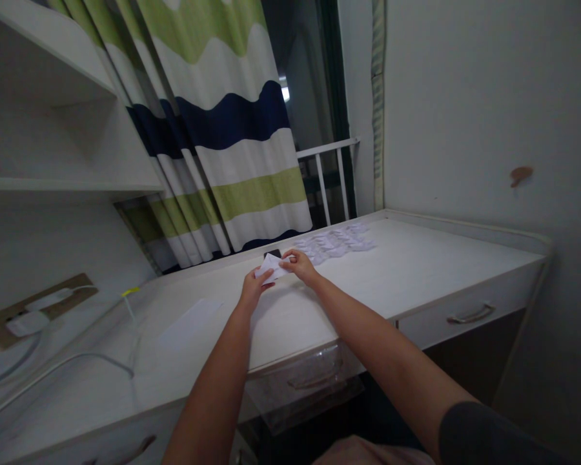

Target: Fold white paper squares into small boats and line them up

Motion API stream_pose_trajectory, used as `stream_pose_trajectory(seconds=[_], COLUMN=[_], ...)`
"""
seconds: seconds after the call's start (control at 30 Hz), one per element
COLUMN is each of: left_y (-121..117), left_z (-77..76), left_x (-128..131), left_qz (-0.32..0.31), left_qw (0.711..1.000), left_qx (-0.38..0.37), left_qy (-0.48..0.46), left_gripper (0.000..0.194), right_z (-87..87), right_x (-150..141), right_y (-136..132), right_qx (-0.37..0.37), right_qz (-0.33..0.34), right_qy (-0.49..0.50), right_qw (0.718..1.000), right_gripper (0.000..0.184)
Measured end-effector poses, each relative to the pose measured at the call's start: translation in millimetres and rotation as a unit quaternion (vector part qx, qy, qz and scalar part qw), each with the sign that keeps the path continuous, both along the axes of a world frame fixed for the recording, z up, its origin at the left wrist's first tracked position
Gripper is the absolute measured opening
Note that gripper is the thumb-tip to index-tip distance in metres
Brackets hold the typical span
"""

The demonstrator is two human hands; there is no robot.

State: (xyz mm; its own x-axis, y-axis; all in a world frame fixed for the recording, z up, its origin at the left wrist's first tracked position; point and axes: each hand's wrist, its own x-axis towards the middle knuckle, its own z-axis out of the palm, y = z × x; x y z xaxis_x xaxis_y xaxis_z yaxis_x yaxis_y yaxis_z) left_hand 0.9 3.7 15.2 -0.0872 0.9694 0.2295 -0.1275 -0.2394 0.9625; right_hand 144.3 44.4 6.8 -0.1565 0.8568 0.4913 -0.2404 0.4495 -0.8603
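Note:
Above the white desk, both hands hold a small folded piece of white paper, which comes to a point at its top. My left hand grips its left side, thumb on the near face. My right hand pinches the right edge between thumb and fingers. Just behind the paper lies a dark flat object, mostly covered. Several folded white paper pieces sit in rows to the right, near the desk's back edge. Flat white sheets lie to the left of my left hand.
The white desk has a raised rim at the back and drawers with handles in front. A pale cable runs across its left side from plugs on the wall. A striped curtain hangs behind; shelves jut out upper left.

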Motion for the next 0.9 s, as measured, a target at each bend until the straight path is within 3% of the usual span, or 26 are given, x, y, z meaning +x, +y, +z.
stream_pose_trajectory(seconds=[0.3,0.5,0.63,0.9], left_y=[0.4,4.8,3.2,9.0], left_z=[-0.8,-3.0,-3.0,-6.0], left_x=[0.8,-1.4,-1.3,-5.9], left_qz=[0.036,0.062,0.037,0.034], left_qw=[0.998,0.995,0.998,0.999], left_qx=[-0.021,-0.009,-0.020,-0.020], left_qy=[0.037,0.075,0.052,0.032], left_gripper=[0.035,0.034,0.033,0.030], right_z=[-2.5,-10.0,-11.7,-9.1], right_x=[-5.8,-8.5,-5.9,-3.0], right_y=[3.4,9.2,12.5,12.1], right_qx=[-0.030,-0.008,0.017,-0.047], right_qz=[0.043,0.012,-0.003,0.005], right_qy=[-0.002,-0.056,-0.082,-0.026], right_qw=[0.999,0.998,0.996,0.999], right_gripper=[0.029,0.031,0.028,0.030])
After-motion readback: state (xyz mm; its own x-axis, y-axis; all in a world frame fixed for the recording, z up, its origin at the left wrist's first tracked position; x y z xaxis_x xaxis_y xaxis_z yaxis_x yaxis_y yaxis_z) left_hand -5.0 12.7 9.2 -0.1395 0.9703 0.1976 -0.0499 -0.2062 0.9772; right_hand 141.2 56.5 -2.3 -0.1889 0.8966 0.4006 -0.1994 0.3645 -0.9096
